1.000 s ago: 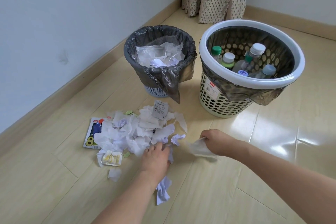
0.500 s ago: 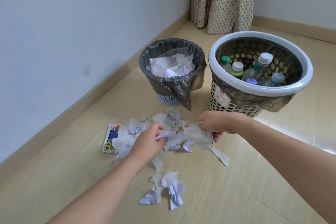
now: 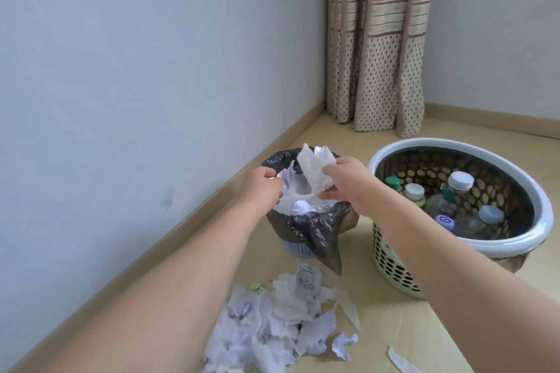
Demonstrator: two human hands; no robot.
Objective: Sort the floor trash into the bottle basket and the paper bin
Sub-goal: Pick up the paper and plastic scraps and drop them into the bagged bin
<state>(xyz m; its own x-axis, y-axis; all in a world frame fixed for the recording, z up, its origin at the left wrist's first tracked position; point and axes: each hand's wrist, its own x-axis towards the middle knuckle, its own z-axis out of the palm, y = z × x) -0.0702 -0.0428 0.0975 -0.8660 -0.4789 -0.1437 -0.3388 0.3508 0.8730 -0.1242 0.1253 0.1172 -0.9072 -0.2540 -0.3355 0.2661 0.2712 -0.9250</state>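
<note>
Both hands hover over the paper bin (image 3: 306,230), a small bin lined with a black bag and holding white scraps. My right hand (image 3: 348,182) pinches a crumpled white tissue (image 3: 316,169) above the bin's mouth. My left hand (image 3: 260,188) grips small white paper scraps (image 3: 286,180) at the bin's left rim. To the right stands the bottle basket (image 3: 394,266), a cream perforated basket with a white rim, with several plastic bottles (image 3: 457,188) inside. A pile of torn paper (image 3: 278,327) lies on the floor in front of the bin.
A grey wall and wooden skirting run along the left. A dotted curtain (image 3: 378,70) hangs in the far corner. A loose paper strip (image 3: 400,360) lies on the wooden floor at the bottom right.
Both hands have risen from the floor pile, carrying paper up over the paper bin. The view has tilted upward, so the bins sit lower in the frame.
</note>
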